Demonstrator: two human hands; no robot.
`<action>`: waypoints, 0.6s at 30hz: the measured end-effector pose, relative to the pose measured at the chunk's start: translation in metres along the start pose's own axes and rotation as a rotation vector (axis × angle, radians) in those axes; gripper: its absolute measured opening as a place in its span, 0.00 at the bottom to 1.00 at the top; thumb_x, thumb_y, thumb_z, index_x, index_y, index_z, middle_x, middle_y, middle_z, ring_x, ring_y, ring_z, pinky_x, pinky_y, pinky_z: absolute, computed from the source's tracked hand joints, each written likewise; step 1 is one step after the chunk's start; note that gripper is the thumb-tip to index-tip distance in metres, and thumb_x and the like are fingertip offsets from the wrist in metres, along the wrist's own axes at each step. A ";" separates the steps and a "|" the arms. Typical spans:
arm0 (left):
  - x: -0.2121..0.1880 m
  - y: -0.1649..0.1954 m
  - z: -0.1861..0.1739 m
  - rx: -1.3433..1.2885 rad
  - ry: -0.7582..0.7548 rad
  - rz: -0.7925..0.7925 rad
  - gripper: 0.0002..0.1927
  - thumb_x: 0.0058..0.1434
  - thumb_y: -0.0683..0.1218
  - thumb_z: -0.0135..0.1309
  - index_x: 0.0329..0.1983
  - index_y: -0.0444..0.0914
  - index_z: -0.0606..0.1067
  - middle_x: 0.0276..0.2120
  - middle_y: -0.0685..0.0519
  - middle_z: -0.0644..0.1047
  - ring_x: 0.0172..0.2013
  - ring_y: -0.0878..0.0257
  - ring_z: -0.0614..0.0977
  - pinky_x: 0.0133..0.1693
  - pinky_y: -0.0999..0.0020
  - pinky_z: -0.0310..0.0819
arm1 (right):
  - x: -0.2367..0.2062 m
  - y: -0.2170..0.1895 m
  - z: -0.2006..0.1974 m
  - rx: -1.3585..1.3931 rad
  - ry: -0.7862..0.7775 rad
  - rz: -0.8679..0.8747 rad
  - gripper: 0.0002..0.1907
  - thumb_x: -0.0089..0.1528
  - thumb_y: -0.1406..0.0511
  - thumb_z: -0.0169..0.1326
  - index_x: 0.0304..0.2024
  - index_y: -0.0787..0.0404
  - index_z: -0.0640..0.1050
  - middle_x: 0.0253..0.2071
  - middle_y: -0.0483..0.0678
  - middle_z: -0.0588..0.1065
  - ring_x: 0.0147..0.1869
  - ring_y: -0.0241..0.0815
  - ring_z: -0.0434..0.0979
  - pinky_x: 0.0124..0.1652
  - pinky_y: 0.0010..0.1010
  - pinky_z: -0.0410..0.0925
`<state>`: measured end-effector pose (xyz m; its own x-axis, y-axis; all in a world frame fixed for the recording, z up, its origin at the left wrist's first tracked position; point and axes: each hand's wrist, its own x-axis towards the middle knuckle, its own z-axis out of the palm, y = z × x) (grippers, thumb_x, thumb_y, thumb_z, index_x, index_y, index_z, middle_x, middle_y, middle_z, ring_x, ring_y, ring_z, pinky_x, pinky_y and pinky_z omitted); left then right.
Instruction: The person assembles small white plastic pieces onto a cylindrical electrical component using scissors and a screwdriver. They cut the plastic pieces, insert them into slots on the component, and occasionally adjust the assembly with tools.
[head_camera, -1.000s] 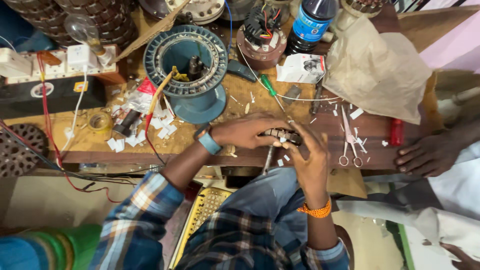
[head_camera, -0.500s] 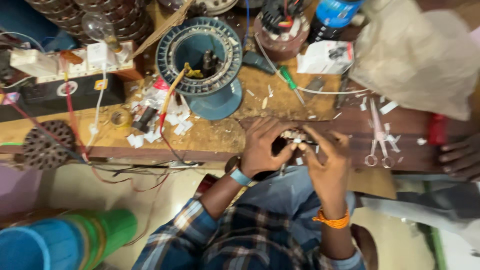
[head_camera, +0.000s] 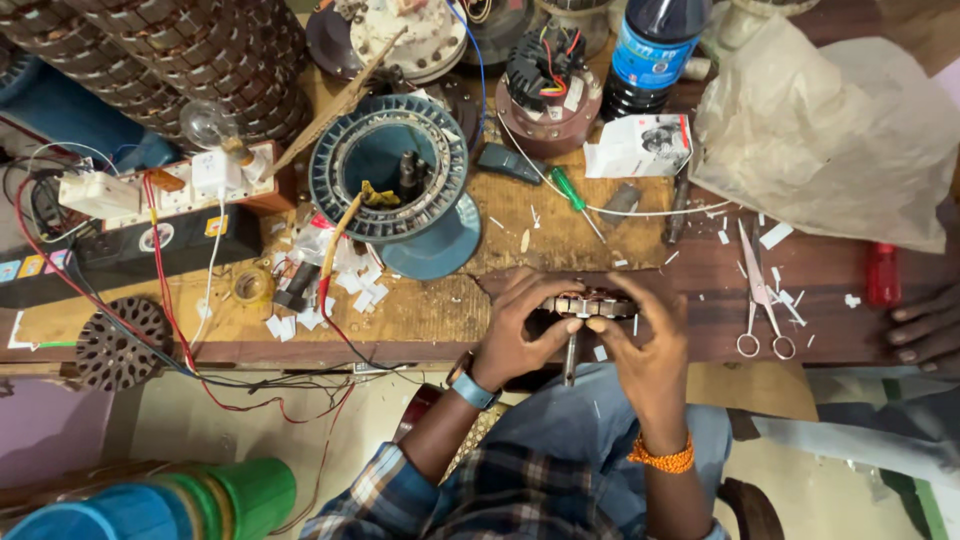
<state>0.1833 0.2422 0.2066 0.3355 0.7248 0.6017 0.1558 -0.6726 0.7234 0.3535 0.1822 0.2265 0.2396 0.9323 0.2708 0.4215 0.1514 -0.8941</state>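
Observation:
Both of my hands hold a small round motor stator (head_camera: 590, 302) with copper windings at the near edge of the wooden workbench (head_camera: 440, 310). My left hand (head_camera: 515, 335) grips its left side and wears a blue wristband. My right hand (head_camera: 645, 350), with an orange bead bracelet, grips the right side, thumb on the rim. A metal shaft (head_camera: 570, 358) hangs down from the stator between my hands.
A blue fan motor housing (head_camera: 395, 185) stands behind my hands, with a green-handled screwdriver (head_camera: 572, 195), scissors (head_camera: 762, 295), a dark bottle (head_camera: 650, 55), a crumpled plastic bag (head_camera: 830, 125), a light bulb (head_camera: 205, 125) and red wires (head_camera: 170, 320). Another person's hand (head_camera: 925, 330) rests at the right edge.
The view has shifted and drawn closer, so my hands now sit nearer the middle. Both hands keep hold of the stator at the bench edge, fingers working slightly around it.

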 end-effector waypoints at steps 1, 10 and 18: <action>-0.001 0.001 -0.002 0.032 -0.012 0.022 0.19 0.62 0.48 0.63 0.55 0.38 0.77 0.48 0.47 0.80 0.49 0.48 0.77 0.55 0.56 0.71 | -0.002 0.004 0.002 0.129 -0.004 0.117 0.22 0.61 0.66 0.62 0.58 0.53 0.78 0.52 0.47 0.80 0.53 0.42 0.76 0.59 0.40 0.62; -0.001 0.008 -0.003 0.221 -0.047 0.148 0.16 0.69 0.47 0.54 0.59 0.41 0.77 0.50 0.49 0.80 0.45 0.52 0.78 0.50 0.57 0.69 | -0.007 0.011 -0.004 -0.111 0.003 -0.143 0.26 0.59 0.69 0.63 0.62 0.60 0.77 0.56 0.53 0.76 0.61 0.50 0.70 0.60 0.40 0.63; 0.003 0.013 0.006 0.195 -0.073 0.039 0.13 0.67 0.45 0.54 0.54 0.44 0.78 0.45 0.51 0.79 0.46 0.52 0.79 0.51 0.57 0.65 | -0.007 0.015 -0.005 0.027 -0.008 0.022 0.23 0.63 0.67 0.62 0.61 0.60 0.78 0.52 0.54 0.78 0.54 0.42 0.78 0.53 0.33 0.70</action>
<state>0.1922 0.2347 0.2156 0.4102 0.6900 0.5964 0.3160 -0.7210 0.6167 0.3630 0.1758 0.2127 0.2419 0.9380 0.2483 0.3920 0.1396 -0.9093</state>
